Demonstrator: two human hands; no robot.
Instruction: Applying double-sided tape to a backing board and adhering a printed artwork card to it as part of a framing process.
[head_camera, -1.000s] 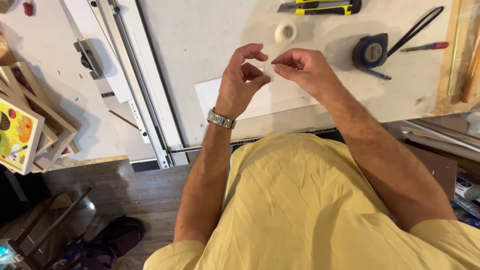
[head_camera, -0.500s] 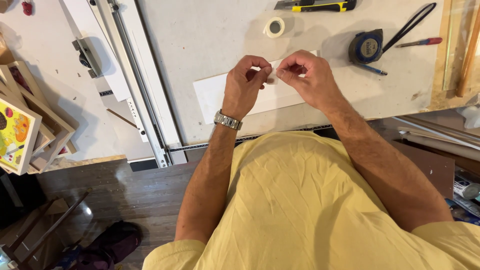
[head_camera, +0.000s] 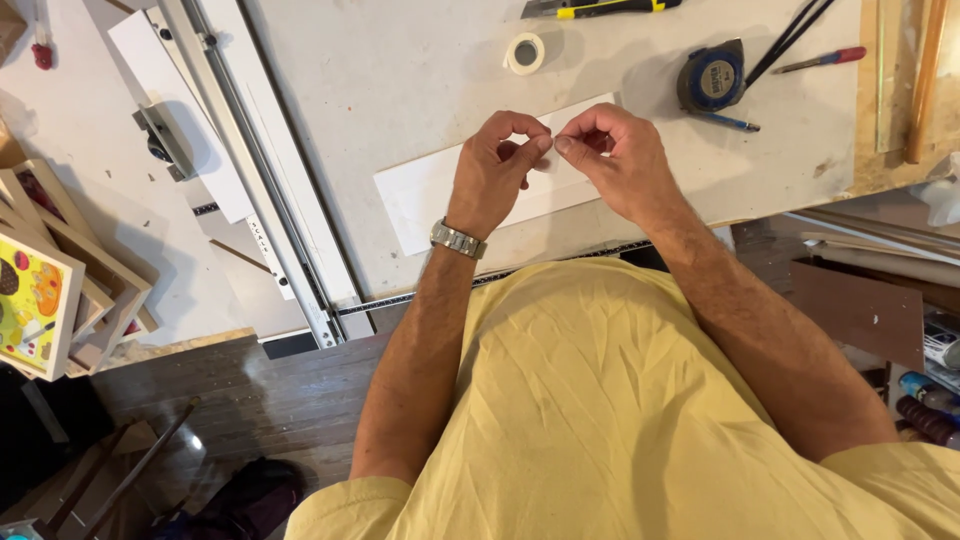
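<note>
My left hand (head_camera: 497, 165), with a metal watch on its wrist, and my right hand (head_camera: 615, 160) meet fingertip to fingertip just above a long white strip of board (head_camera: 420, 195) that lies slanted on the pale worktable (head_camera: 400, 90). Thumb and forefinger of each hand pinch a small pale piece (head_camera: 551, 143), which is too small to identify. A small roll of white tape (head_camera: 524, 52) lies on the table just beyond my hands.
A blue tape measure (head_camera: 712, 78), black-handled tools (head_camera: 790, 35), a red-handled tool (head_camera: 825, 60) and a yellow-and-black knife (head_camera: 600, 8) lie at the far right. A metal cutting rail (head_camera: 265, 170) runs along the left. Picture frames (head_camera: 50, 280) are stacked beyond it.
Both hands have come closer together and lowered over the white strip. Their pinched fingertips now touch, where a second ago they were apart.
</note>
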